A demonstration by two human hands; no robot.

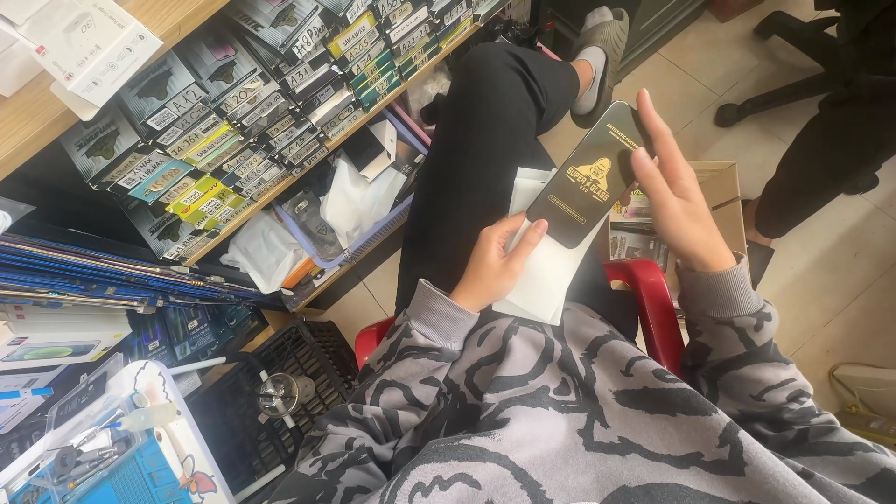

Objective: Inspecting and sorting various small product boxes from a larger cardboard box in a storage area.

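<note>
I sit on a red chair (653,308) with one leg crossed. A flat black phone-shaped packet (588,182) with yellow print is held between both hands above my lap. My left hand (493,266) pinches its lower corner and also presses on white sleeves (546,271) lying on my black trouser leg. My right hand (677,201) supports the packet's upper right edge, fingers stretched out flat.
A wooden shelf (308,159) on the left holds rows of small labelled boxes. Below it stands a tray with plastic bags (359,201). A black crate (289,373) and a blue tool mat (140,467) are at lower left. A cardboard box (723,201) sits on the tiled floor to the right.
</note>
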